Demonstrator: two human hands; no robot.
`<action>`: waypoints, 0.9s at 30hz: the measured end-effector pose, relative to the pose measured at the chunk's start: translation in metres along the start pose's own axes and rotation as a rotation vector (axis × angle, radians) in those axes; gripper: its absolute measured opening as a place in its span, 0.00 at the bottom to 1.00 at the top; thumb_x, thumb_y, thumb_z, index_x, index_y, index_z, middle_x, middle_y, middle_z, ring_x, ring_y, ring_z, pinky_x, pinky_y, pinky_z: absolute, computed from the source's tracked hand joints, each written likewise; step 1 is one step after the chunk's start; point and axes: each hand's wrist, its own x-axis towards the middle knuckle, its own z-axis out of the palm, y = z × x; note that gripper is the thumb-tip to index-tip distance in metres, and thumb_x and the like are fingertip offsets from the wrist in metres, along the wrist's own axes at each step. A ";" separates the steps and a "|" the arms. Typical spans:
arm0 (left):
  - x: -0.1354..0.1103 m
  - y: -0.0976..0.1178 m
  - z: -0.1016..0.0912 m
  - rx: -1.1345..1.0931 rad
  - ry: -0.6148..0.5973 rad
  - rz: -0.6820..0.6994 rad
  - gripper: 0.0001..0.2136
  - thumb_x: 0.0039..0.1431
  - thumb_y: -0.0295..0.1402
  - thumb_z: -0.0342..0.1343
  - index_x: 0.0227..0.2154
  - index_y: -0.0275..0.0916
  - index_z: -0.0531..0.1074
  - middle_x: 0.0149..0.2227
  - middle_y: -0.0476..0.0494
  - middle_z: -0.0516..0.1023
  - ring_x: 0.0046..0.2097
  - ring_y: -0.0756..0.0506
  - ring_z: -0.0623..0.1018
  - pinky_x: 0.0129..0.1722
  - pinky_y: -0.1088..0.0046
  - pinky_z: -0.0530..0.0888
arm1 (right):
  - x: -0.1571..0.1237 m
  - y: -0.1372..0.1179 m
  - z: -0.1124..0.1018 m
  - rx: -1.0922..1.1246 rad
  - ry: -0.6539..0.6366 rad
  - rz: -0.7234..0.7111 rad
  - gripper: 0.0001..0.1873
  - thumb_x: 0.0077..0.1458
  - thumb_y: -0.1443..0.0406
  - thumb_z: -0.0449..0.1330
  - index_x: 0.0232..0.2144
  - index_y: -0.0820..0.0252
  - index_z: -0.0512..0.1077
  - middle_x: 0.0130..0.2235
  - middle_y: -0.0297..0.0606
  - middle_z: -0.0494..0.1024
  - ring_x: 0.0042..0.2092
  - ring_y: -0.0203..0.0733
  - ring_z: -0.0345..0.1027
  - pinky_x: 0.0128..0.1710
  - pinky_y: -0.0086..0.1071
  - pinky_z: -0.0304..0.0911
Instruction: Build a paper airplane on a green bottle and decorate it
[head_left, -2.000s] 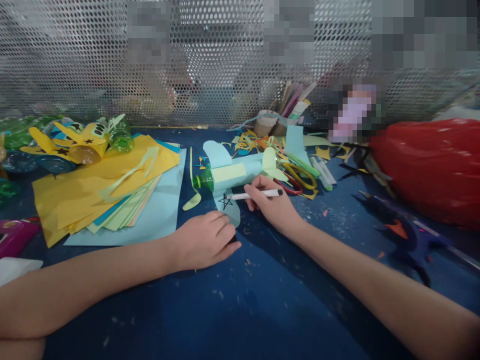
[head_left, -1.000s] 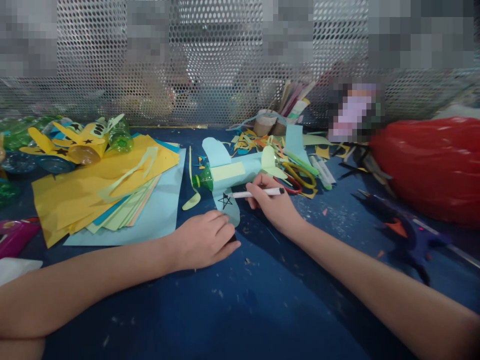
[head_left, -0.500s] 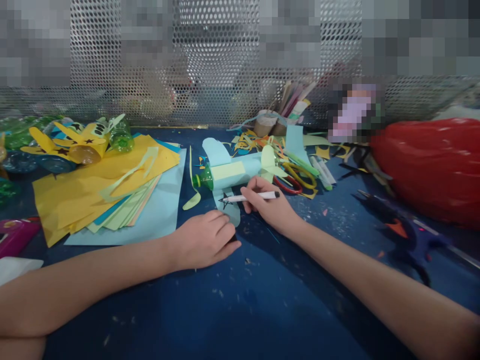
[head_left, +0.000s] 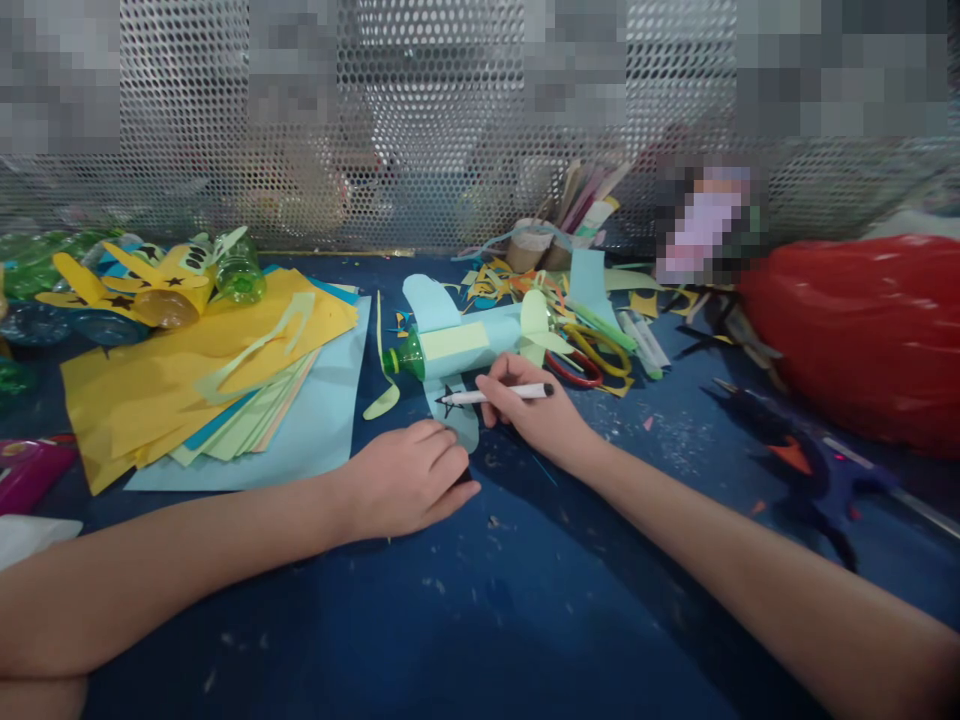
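A green plastic bottle point(head_left: 409, 354) wrapped in light blue paper lies on its side as a model plane, with blue paper wings and pale green tail pieces. My right hand point(head_left: 529, 405) pinches a white marker point(head_left: 499, 395), its tip on a black star outline point(head_left: 448, 401) on the near wing point(head_left: 457, 425). Beside that wing rests my left hand point(head_left: 416, 478), fingers curled and closed. Something small and dark shows between its thumb and fingers, too hidden to name. A pale green paper propeller point(head_left: 382, 401) stands by the bottle's neck.
Yellow and blue paper sheets point(head_left: 105, 410) lie at left, behind them a decorated yellow bottle craft point(head_left: 176, 300). Scissors point(head_left: 604, 350), paper scraps and markers point(head_left: 643, 343) are beyond my right hand. At right are a blue glue gun point(head_left: 840, 475) and a red bag point(head_left: 862, 340).
The marker shifts very slightly, staying at the star on the near wing. My left hand keeps its place. The whole view slides a little.
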 end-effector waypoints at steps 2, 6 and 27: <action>0.000 0.000 0.000 -0.005 0.001 -0.002 0.20 0.70 0.37 0.38 0.30 0.32 0.70 0.34 0.34 0.78 0.37 0.42 0.78 0.40 0.64 0.77 | 0.000 0.000 0.000 0.011 0.013 0.004 0.15 0.56 0.58 0.60 0.24 0.56 0.59 0.16 0.26 0.69 0.20 0.32 0.59 0.24 0.29 0.54; -0.001 0.000 -0.001 -0.025 -0.031 -0.010 0.20 0.70 0.37 0.37 0.31 0.33 0.71 0.35 0.34 0.78 0.38 0.42 0.78 0.42 0.62 0.76 | 0.000 -0.001 0.000 0.001 0.000 0.004 0.15 0.56 0.58 0.60 0.24 0.56 0.60 0.17 0.27 0.70 0.20 0.32 0.59 0.24 0.29 0.54; 0.000 0.000 0.000 0.016 0.004 -0.001 0.21 0.70 0.37 0.36 0.29 0.33 0.70 0.34 0.36 0.79 0.36 0.43 0.78 0.39 0.66 0.77 | -0.001 -0.002 0.000 -0.027 0.036 0.011 0.14 0.57 0.61 0.59 0.23 0.56 0.59 0.16 0.26 0.69 0.19 0.32 0.57 0.23 0.29 0.52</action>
